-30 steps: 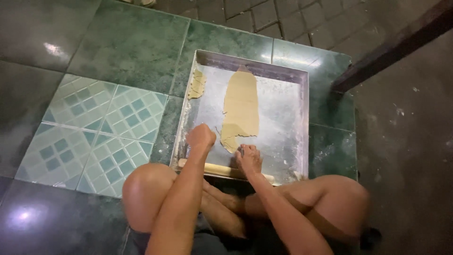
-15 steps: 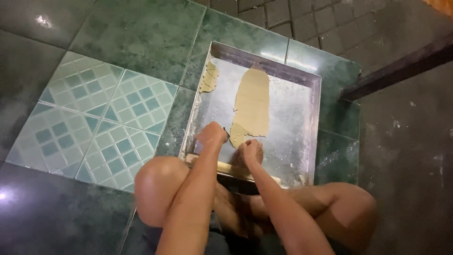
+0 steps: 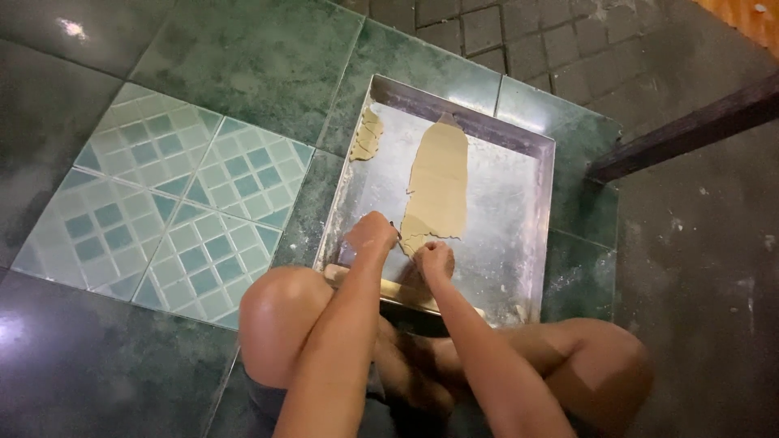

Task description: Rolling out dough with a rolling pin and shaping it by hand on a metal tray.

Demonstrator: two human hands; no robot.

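Head view, looking straight down: a square, shallow, flour-dusted metal tray (image 3: 519,243) sits on the green tiled floor (image 3: 243,65), and on it lies a long, thin, pale tan sheet of rolled dough (image 3: 440,182), running from the far wall of the tray toward the near side, left of the middle. The left hand (image 3: 372,234) is curled narrow just beside the dough's near-left corner, and something small and dark shows at its fingertips, though what it is cannot be told. The right hand (image 3: 433,259) is down at the ragged near edge of the sheet, fingers bunched and touching it; whether it pinches the dough or only presses on it cannot be told either. A smaller scrap of dough (image 3: 367,136) lies at the far-left of the tray, well apart from the hands. A pale wooden rolling pin (image 3: 381,285) rests across the tray's near rim, under the forearms. By its look, that sheet is soft, light and easy to tear, likely to stretch if lifted by one corner, so the safer hold is low along the near edge with both hands spread. The patterned light-green tiles (image 3: 162,203) lie to the left.
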